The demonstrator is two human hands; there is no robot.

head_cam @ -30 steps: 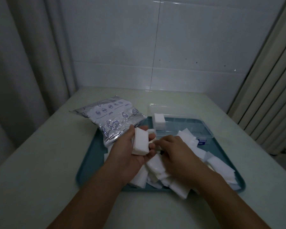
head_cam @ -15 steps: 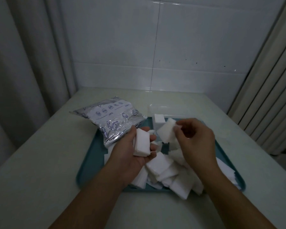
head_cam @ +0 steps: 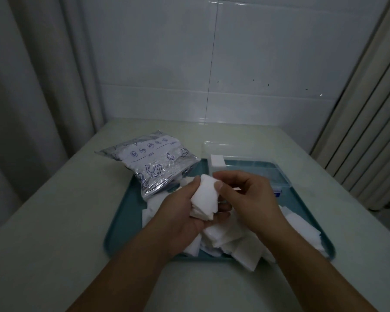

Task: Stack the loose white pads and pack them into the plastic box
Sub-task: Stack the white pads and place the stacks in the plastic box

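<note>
Both hands grip one stack of pads (head_cam: 204,200), left hand (head_cam: 178,218) fingers curled beneath, right hand (head_cam: 245,197) pinching on top; skewed edges could let it slide apart

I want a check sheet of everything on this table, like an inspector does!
Surface: pale table with a teal tray on it.
Job's things: loose white pads heaped on the tray; clear plastic box at its far side, one small pad block inside.
Clutter: silver printed bag lying across the tray's far left edge.
Hands: left hand holds a pad stack; right hand pinches its top.
Cables: nothing seen.
Surroundings: tiled wall, curtain at left.
</note>
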